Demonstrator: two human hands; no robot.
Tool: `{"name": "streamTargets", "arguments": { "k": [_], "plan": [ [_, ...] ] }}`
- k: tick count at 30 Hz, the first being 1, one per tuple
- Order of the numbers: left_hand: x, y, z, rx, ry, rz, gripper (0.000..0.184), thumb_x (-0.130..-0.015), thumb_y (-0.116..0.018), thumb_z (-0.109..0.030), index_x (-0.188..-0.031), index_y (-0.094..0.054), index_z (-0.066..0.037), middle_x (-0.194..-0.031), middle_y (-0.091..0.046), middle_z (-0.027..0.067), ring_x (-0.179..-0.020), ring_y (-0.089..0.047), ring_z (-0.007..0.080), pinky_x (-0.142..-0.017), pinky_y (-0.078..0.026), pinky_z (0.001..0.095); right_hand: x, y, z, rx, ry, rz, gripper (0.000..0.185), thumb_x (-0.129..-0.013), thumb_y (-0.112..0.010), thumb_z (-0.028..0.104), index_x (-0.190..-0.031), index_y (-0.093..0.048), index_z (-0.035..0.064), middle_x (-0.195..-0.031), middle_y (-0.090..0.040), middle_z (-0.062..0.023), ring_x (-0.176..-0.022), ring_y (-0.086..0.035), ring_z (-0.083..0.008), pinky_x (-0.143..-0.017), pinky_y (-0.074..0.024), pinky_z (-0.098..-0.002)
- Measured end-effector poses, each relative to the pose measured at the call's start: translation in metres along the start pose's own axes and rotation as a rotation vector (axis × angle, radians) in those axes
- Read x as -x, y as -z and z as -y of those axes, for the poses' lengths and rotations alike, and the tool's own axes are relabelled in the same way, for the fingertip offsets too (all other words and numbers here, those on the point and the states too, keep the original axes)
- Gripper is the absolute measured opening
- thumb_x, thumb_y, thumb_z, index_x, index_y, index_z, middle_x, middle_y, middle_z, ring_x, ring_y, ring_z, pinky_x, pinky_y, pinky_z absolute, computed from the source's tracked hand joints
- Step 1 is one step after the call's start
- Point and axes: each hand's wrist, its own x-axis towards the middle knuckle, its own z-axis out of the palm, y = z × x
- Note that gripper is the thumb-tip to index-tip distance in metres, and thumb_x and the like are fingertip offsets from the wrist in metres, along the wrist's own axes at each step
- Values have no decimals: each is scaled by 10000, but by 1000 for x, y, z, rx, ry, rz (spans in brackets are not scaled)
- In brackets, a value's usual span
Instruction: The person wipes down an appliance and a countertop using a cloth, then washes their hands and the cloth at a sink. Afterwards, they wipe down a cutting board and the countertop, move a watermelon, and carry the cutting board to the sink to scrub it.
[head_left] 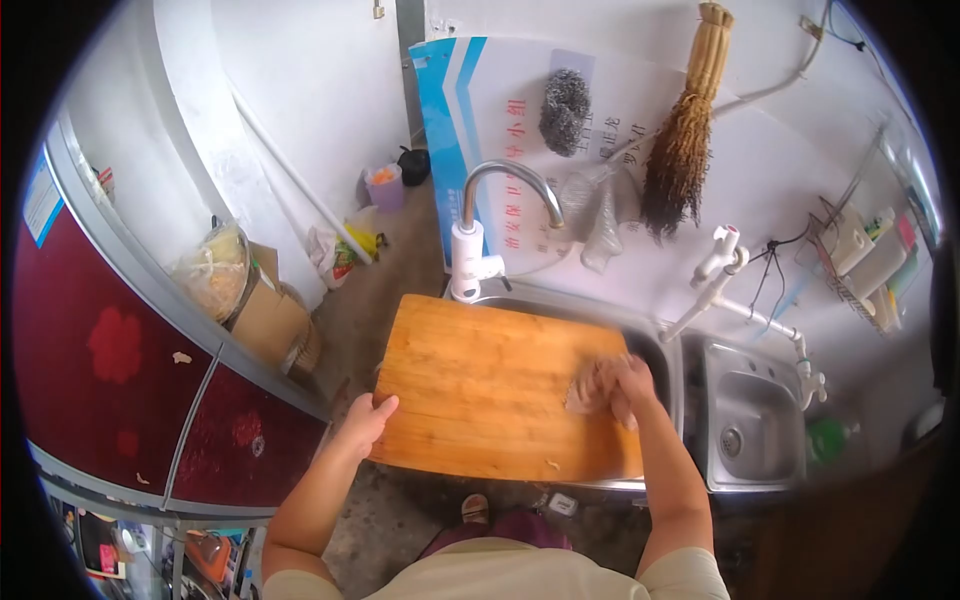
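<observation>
A large wooden cutting board (490,385) lies across the metal sink (672,385), covering most of its basin. My left hand (366,424) is closed on the board's left edge, thumb on top and fingers hidden beneath. Near the board's right end, my right hand (634,382) presses a crumpled brownish cloth (588,388) against the wood; hand and cloth are slightly blurred. A small light scrap (552,464) sits close to the board's near edge. Behind the board rises a curved metal faucet (510,168) on a white base.
A second sink basin (758,410) stands to the right, beside white pipes and a tap (722,252). A straw brush (688,130) and a steel scourer (566,112) hang on the wall panel. On the left are a dark red cabinet (110,340) and a cardboard box (270,325).
</observation>
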Motion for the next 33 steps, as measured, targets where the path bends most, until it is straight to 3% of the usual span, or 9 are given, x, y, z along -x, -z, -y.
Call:
{"name": "streamTargets", "arguments": {
  "k": [2, 4, 6, 8, 17, 18, 27, 32, 33],
  "plan": [
    [-3, 0, -6, -50, 21, 6, 326, -919, -580, -204, -1090, -533, 69, -1040, -611, 119, -966, -573, 174, -801, -463, 313, -6, -12, 4, 174, 119, -13, 250, -731, -546, 24, -976, -574, -21, -896, -643, -109, -813, -601, -190, -723, -487, -300],
    [-4, 0, -7, -144, -2, 21, 335, -908, -592, -202, -1097, -525, 66, -1031, -612, 122, -965, -573, 173, -805, -463, 309, 29, -58, 71, 450, 305, -90, 251, -731, -546, 51, -974, -558, -13, -888, -651, -163, -793, -629, -264, -723, -498, -344],
    [-2, 0, -5, -198, -32, 37, 346, -898, -604, -202, -1104, -520, 63, -1029, -612, 126, -960, -575, 172, -809, -464, 306, -3, -81, 62, 577, 551, -14, 285, -730, -540, 78, -1007, -528, 11, -908, -628, -251, -823, -609, -417, -733, -489, -444],
    [0, 1, -4, -214, -74, 52, 358, -888, -615, -203, -1109, -516, 61, -1034, -613, 129, -951, -578, 169, -811, -467, 302, -9, -117, 89, 572, 628, 3, 330, -727, -545, 91, -1050, -503, 37, -922, -606, -285, -876, -562, -472, -742, -466, -498],
    [9, -4, -11, 10, -48, 61, 342, -849, -663, -183, -1084, -540, 32, -1038, -617, 90, -937, -587, 157, -804, -471, 288, -68, -200, 107, 858, 620, 61, 268, -755, -595, 73, -1004, -495, 68, -979, -594, -182, -880, -608, -391, -743, -492, -466],
    [12, -8, -15, 42, -32, 69, 336, -845, -667, -183, -1079, -543, 25, -1032, -616, 85, -937, -586, 155, -807, -470, 290, -66, -204, 106, 810, 515, 96, 212, -765, -551, 49, -976, -526, 54, -979, -606, -193, -928, -569, -391, -773, -460, -449],
    [20, -32, -41, 346, 94, 88, 281, -848, -646, -142, -1068, -532, -10, -1017, -592, 68, -929, -585, 155, -836, -466, 316, -84, -192, 58, 626, 743, 120, 347, -735, -598, 42, -1073, -548, 106, -1032, -582, -163, -972, -548, -389, -794, -454, -434],
    [19, -35, -47, 436, 54, 146, 355, -856, -601, -82, -1169, -504, 54, -1110, -604, 123, -999, -606, 208, -874, -480, 353, -100, -172, 35, 461, 573, 229, 333, -800, -590, 180, -1115, -549, 80, -984, -628, -221, -963, -581, -412, -811, -462, -432],
    [21, -38, -51, 423, 55, 126, 351, -853, -600, -79, -1165, -508, 53, -1104, -606, 123, -991, -609, 207, -867, -483, 350, -91, -167, 41, 432, 535, 187, 327, -791, -580, 141, -1110, -541, 82, -984, -627, -216, -971, -580, -405, -809, -465, -425]
  ]
}}
